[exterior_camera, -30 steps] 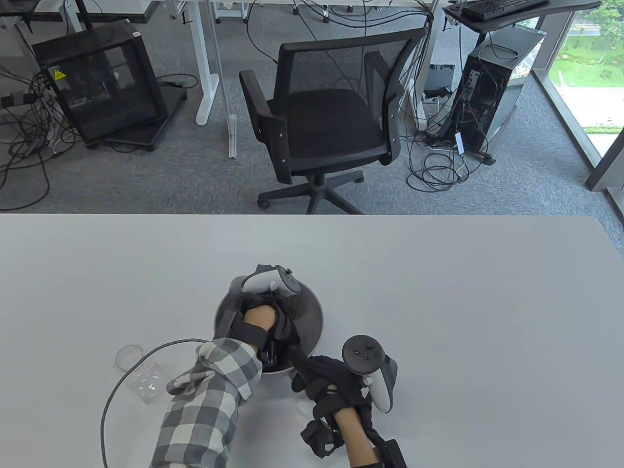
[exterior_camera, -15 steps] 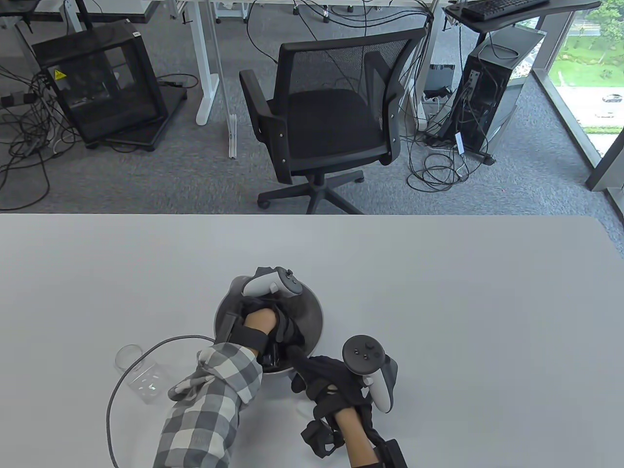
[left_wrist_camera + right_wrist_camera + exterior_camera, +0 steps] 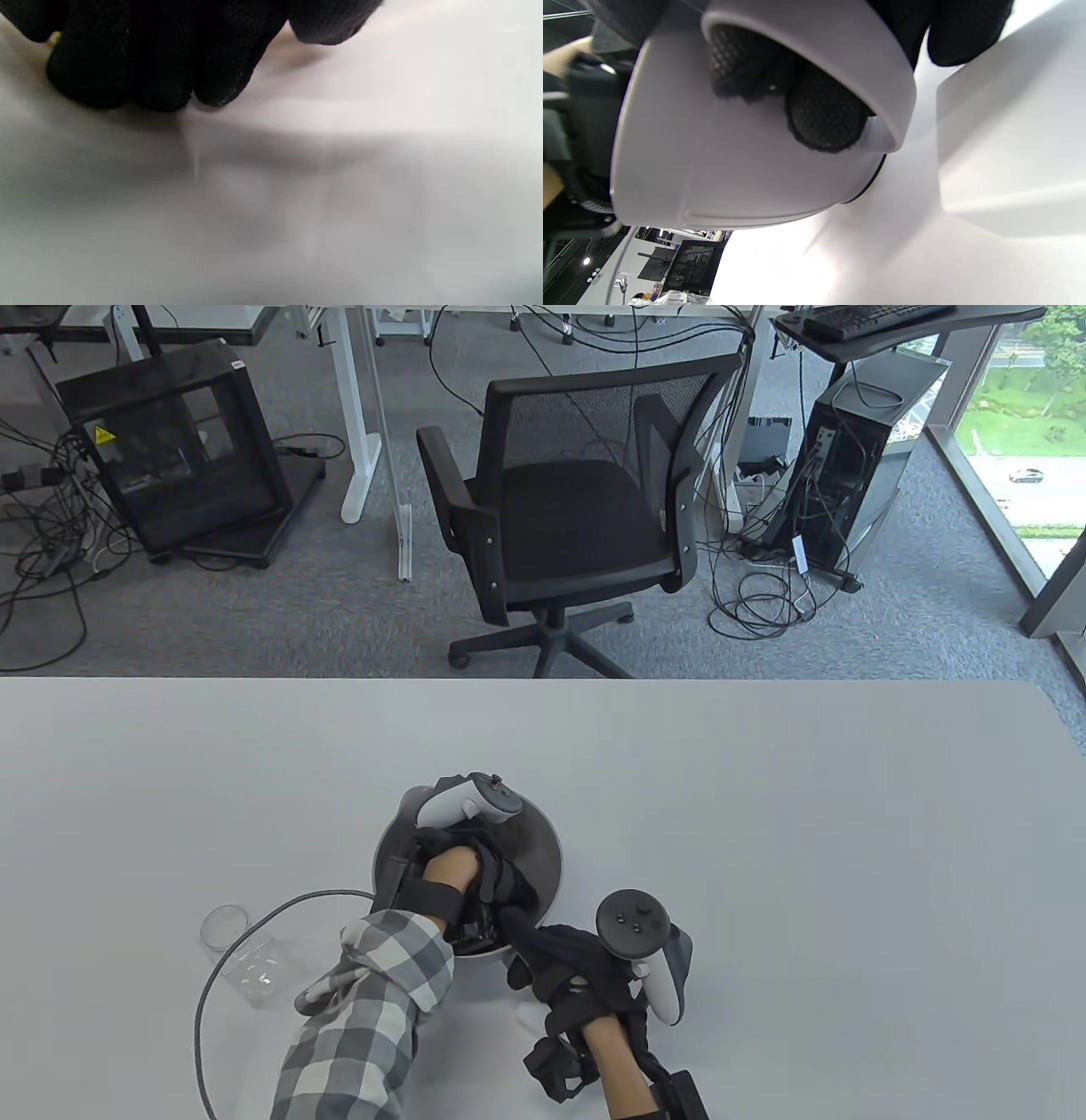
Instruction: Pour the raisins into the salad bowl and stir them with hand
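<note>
— Both hands at the salad bowl [image 3: 543, 848]?
— Yes. The left hand [image 3: 462, 869] reaches down inside it from the near-left, wrist bent, tracker up over the far rim; its fingers [image 3: 127, 63] are bunched together against the bowl's inner wall.
— And the right hand [image 3: 564, 963]?
— It clamps the near rim: thumb [image 3: 823, 114] hooked inside, other fingers outside.
— The raisins?
— Cannot tell; the left hand hides the bowl's bottom. The clear cup [image 3: 246, 954] lies on its side on the table [image 3: 806, 857], left of the bowl.
</note>
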A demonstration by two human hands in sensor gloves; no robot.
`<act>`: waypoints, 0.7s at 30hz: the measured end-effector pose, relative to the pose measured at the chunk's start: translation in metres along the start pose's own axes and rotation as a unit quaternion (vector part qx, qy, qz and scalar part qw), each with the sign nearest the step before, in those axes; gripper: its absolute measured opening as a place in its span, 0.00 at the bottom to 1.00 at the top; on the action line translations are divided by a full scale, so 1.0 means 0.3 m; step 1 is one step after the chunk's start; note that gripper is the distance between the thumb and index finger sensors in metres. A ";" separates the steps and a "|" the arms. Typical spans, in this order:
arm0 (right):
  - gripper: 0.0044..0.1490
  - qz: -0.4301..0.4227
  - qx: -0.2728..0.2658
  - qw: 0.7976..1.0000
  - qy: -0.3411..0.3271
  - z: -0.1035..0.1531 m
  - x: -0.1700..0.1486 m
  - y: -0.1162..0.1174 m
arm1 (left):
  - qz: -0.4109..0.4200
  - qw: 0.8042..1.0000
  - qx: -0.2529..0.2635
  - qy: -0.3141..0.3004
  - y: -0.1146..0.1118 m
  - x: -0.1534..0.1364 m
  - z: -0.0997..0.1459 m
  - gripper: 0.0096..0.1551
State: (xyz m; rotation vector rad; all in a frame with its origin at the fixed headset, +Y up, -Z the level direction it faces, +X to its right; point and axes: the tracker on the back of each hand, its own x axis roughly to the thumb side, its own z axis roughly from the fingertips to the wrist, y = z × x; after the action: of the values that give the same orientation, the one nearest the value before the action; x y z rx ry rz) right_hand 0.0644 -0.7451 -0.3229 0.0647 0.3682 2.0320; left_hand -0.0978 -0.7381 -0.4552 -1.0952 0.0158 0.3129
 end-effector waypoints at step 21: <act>0.44 -0.001 0.000 1.000 0.000 0.001 0.001 0.004 | -0.130 0.986 0.098 0.046 0.006 0.034 -0.002 0.38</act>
State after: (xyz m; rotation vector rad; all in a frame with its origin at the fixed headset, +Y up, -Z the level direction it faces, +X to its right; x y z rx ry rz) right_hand 0.0634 -0.7453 -0.3223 0.0648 0.3670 2.0307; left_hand -0.0884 -0.7352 -0.4587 -0.9026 -0.0133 0.0246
